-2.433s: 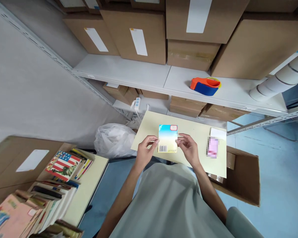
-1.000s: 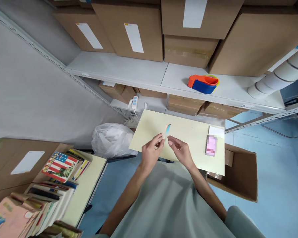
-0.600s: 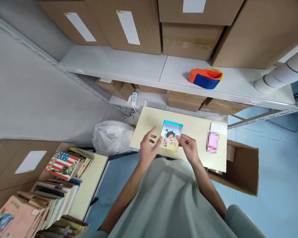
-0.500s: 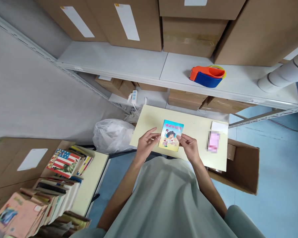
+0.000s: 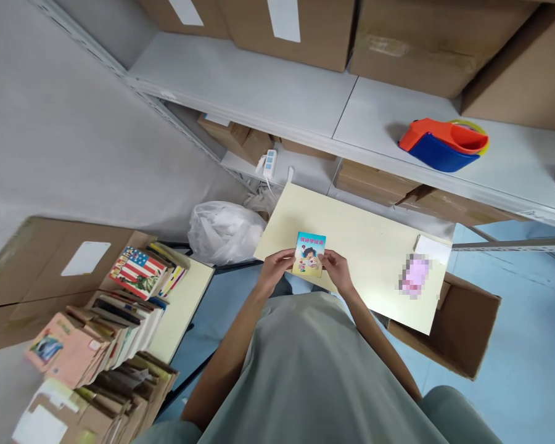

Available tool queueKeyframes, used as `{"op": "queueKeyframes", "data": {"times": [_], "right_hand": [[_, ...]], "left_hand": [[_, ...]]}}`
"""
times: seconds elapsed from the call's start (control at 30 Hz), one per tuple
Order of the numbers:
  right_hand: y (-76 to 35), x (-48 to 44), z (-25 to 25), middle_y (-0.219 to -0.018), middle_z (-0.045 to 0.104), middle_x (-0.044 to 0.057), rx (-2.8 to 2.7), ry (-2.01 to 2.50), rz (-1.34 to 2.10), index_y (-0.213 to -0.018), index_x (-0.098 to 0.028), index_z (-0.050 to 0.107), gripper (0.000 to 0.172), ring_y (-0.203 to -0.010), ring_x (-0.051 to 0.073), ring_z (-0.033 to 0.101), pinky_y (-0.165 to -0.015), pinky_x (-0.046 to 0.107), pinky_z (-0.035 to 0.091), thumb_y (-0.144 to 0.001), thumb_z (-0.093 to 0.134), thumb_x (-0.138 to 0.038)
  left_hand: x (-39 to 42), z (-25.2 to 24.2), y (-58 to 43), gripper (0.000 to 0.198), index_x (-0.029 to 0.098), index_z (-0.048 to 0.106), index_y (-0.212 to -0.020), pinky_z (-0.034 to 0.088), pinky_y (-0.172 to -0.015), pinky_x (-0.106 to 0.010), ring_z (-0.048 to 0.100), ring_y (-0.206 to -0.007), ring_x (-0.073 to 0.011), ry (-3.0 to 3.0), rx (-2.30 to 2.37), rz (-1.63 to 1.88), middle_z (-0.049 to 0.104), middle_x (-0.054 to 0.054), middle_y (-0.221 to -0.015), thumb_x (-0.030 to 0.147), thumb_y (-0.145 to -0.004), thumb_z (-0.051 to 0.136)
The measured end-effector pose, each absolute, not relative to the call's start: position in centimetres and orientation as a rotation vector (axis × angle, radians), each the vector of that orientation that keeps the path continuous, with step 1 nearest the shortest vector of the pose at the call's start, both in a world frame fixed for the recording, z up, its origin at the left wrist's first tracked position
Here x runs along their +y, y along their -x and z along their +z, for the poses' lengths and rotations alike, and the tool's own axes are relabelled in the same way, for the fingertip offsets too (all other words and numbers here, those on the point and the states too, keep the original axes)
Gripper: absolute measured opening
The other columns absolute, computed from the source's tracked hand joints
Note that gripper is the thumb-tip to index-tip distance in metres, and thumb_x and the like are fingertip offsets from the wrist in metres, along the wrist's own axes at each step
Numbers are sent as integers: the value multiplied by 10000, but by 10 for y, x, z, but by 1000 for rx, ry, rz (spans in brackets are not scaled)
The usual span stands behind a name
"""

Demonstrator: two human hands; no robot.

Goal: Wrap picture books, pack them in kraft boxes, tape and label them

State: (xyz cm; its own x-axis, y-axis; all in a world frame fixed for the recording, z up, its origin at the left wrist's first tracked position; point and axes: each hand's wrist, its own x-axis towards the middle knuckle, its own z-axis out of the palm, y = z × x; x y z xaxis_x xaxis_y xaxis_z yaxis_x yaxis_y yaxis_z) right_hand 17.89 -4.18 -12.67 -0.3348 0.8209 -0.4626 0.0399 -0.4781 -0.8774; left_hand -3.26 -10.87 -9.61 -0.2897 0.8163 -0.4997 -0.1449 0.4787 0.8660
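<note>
A small book (image 5: pixel 309 254) with a blue and yellow cover and a cartoon child on it is held over the near edge of the cream table (image 5: pixel 351 231). My left hand (image 5: pixel 277 266) pinches its left edge. On its right edge, the fingers of my right hand (image 5: pixel 337 269) are closed, with the thumb on the cover. The cover faces up toward me. A blurred pink item (image 5: pixel 416 272) lies at the table's right end, beside a white sheet (image 5: pixel 432 250).
Stacked books (image 5: pixel 120 327) stand on a side table at the left. A white plastic bag (image 5: pixel 224 231) sits behind it. An orange and blue tape dispenser (image 5: pixel 444 145) rests on the shelf (image 5: pixel 259 92). An open cardboard box (image 5: pixel 467 327) is at the right, below the table.
The view has shifted and turned. The left hand's raised fingers have folded in on the book, which sits a little lower and nearer my body.
</note>
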Motion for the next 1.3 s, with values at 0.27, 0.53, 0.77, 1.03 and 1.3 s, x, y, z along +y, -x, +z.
{"op": "queueKeyframes", "data": {"times": [0.27, 0.53, 0.77, 1.03, 1.3], "right_hand": [[-122, -43, -180, -879, 846, 40, -1220, 1521, 1812, -1019, -233, 779, 497, -797, 242, 772, -801, 404, 653, -708, 806, -620], [-73, 5, -145, -1166, 843, 138, -1228, 1528, 1518, -1223, -187, 759, 660, -1068, 310, 790, -951, 478, 649, -756, 815, -649], [-45, 9, -138, -1388, 771, 189, -1215, 1698, 1343, -1210, -203, 753, 658, -1207, 339, 758, -1100, 552, 585, -746, 829, -663], [3, -56, -149, -1242, 830, 160, -1258, 1766, 1506, -1129, -220, 784, 576, -1171, 330, 776, -1054, 523, 612, -772, 823, -671], [36, -83, -142, -1266, 829, 143, -1330, 1808, 1612, -1155, -240, 793, 506, -1195, 324, 776, -1087, 530, 597, -842, 803, -637]], "left_hand": [[-102, -151, 87, 389, 187, 838, -1037, 629, -724, -330, 770, -789, -219, -665, 1687, 940, 847, -104, -1035, 256, -663, 758], [-44, -140, 144, 394, 227, 817, -1213, 668, -905, -353, 791, -1020, -229, -908, 1610, 1113, 818, -89, -1263, 181, -843, 690], [-36, -167, 218, 422, 220, 766, -1318, 651, -980, -383, 754, -1194, -278, -1030, 1736, 1030, 752, -119, -1402, 207, -901, 707], [-86, -245, 347, 528, 125, 695, -1398, 444, -1260, -455, 557, -1497, -372, -846, 2135, 483, 684, -201, -1478, 203, -876, 702], [-111, -317, 421, 566, 92, 663, -1400, 542, -1116, -537, 573, -1437, -445, -498, 2188, 197, 708, -230, -1334, 224, -873, 819]]}}
